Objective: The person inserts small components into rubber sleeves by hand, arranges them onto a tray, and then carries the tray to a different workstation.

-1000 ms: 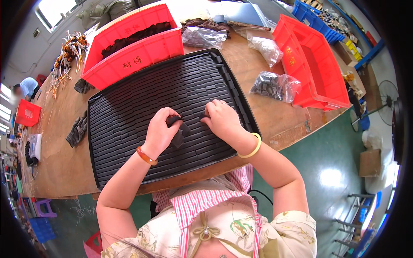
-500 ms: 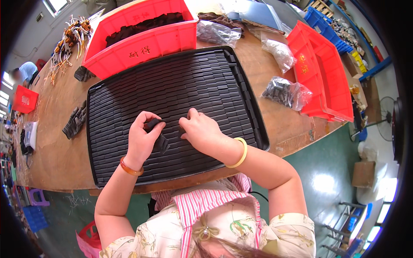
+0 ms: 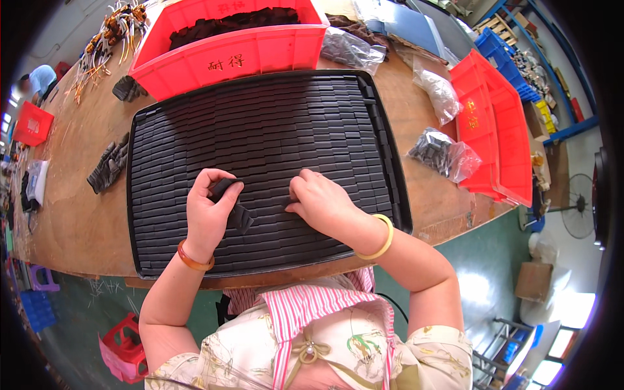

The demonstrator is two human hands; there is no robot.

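Note:
A wide black tray [image 3: 398,175] lies in front of me, lined with rows of small black rectangular pieces [image 3: 260,136]. My left hand [image 3: 207,218] is closed on a few loose black pieces [image 3: 241,218] of a similar kind, held just above the left half of the rows. Over the tray's right-centre, my right hand [image 3: 325,203] has thumb and fingers pinched together, low against the rows. Whatever lies between those fingertips is hidden or too small to make out.
Behind the tray stands a red bin [image 3: 260,58] heaped with black pieces. Another red bin [image 3: 484,130] sits at the right, beside clear plastic bags [image 3: 432,153]. Dark gloves [image 3: 109,166] lie left of the tray. Wires [image 3: 114,32] are bunched at the far left.
My right hand has shifted a little to the right along the rows, widening the distance between my hands. The left hand keeps its hold on the black pieces. The whole view has tilted slightly.

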